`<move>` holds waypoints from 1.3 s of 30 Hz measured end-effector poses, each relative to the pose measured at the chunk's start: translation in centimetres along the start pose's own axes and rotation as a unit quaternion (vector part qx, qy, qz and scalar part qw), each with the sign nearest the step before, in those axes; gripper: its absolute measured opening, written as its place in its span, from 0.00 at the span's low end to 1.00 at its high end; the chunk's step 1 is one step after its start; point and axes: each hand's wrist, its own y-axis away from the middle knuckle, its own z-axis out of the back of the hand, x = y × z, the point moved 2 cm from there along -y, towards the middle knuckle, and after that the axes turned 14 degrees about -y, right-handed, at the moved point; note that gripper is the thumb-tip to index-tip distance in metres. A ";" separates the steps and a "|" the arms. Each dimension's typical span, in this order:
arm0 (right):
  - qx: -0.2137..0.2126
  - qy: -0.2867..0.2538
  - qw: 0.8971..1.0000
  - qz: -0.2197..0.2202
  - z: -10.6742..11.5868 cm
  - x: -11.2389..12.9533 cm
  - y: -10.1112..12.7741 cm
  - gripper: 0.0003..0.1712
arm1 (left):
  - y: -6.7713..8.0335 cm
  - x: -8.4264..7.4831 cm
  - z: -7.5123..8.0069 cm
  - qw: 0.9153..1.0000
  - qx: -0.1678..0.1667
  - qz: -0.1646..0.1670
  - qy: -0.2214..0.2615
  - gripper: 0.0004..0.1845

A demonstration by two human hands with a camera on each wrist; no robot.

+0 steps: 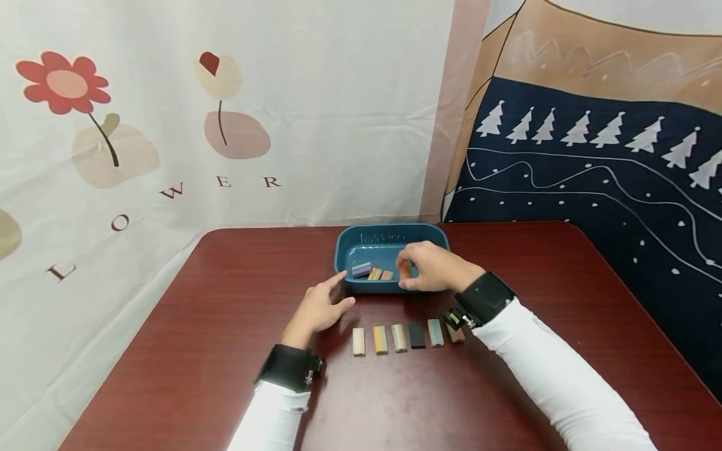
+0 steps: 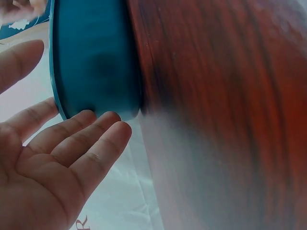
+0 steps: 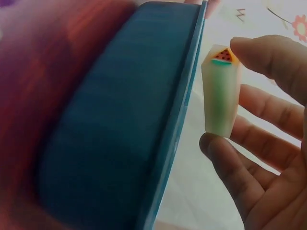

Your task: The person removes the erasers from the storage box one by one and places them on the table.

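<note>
A blue tray (image 1: 350, 241) stands at the table's far middle with a purple block (image 1: 361, 270) and two orange blocks (image 1: 380, 274) inside. My right hand (image 1: 431, 268) hovers over the tray's right part and pinches a pale block (image 3: 219, 93) with a watermelon picture on its end, between thumb and fingers, beside the tray's rim (image 3: 180, 120). My left hand (image 1: 318, 307) rests on the table with fingers straight, its fingertips (image 2: 103, 127) touching the tray's (image 2: 93, 57) front left corner. It holds nothing.
A row of several small blocks (image 1: 399, 337) lies on the dark red table (image 1: 197, 351) between my wrists. A flower-print cloth (image 1: 169, 125) hangs behind on the left, and a dark cloth with white trees (image 1: 592, 163) on the right.
</note>
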 end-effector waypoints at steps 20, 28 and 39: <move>-0.046 -0.075 0.992 -0.095 -1.3 -2.6 9.6 0.11 | -0.5 0.0 0.0 1.000 0.010 -0.004 0.005 0.35; -0.021 -0.089 0.987 -0.129 -1.4 -3.5 10.5 0.09 | -0.5 0.2 0.0 1.000 0.016 -0.008 -0.002 0.35; 0.030 -0.106 0.979 -0.169 -1.7 -5.1 10.9 0.20 | -0.5 0.1 0.0 1.000 0.013 -0.004 -0.007 0.35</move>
